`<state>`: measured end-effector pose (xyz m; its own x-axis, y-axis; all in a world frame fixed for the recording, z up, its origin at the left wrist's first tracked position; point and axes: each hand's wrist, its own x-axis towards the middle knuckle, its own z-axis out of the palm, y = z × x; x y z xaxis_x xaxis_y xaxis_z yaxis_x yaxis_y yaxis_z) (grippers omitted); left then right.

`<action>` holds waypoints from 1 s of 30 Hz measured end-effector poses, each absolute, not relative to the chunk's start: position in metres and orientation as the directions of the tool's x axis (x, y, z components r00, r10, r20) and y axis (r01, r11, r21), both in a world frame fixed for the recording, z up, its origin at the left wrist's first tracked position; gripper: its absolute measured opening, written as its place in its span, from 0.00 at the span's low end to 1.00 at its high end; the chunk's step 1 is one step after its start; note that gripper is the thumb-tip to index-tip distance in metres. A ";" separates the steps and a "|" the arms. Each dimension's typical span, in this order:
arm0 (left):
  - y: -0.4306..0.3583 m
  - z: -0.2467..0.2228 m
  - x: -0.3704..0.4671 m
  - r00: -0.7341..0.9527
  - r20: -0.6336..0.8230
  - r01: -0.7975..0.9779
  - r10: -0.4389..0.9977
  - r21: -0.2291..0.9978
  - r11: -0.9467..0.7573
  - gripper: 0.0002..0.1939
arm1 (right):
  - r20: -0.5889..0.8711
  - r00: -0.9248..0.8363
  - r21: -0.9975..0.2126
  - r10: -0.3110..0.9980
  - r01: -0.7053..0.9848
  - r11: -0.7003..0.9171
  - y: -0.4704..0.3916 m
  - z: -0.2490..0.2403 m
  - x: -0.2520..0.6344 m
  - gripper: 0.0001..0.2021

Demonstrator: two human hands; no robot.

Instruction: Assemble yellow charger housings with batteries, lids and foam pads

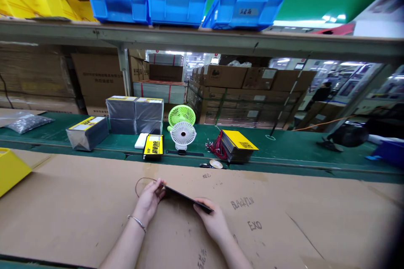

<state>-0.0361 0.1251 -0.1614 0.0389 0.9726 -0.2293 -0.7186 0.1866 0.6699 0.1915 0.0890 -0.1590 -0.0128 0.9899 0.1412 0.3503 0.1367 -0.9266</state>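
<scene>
A thin dark panel (186,197) is held between my two hands above the brown cardboard sheet (94,201). It tilts down to the right, seen nearly edge-on. My left hand (150,199) pinches its upper left end, and a thin reddish wire loops out beside those fingers. At the lower right end, my right hand (208,216) grips the panel with the thumb on the near side. Beyond the hands stand a stack of yellow-topped panels (240,147), a bundle of red wires (218,147) and a yellow-and-black pack (153,146).
Two small fans, one green (182,114) and one white (183,134), stand behind the cardboard. Wrapped grey stacks (88,133) sit at the left, near a yellow bin (12,170). Blue bins (178,6) line the overhead shelf (202,38). A person (321,92) is far back right.
</scene>
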 end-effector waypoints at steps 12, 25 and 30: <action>0.124 -0.166 -0.037 -0.170 -0.227 -0.629 0.959 0.774 0.072 0.11 | 0.196 0.001 -0.916 0.981 0.358 0.183 0.084 -0.159 0.189 0.13; 0.054 -0.151 -0.073 -0.109 -0.169 -0.309 0.980 0.942 0.128 0.17 | 0.166 -0.021 -0.930 0.986 0.329 0.164 0.077 -0.170 0.202 0.18; 0.027 -0.119 -0.155 -0.138 -0.077 0.213 0.987 0.971 0.106 0.20 | 0.149 -0.079 -0.911 0.986 0.376 0.168 0.077 -0.172 0.205 0.18</action>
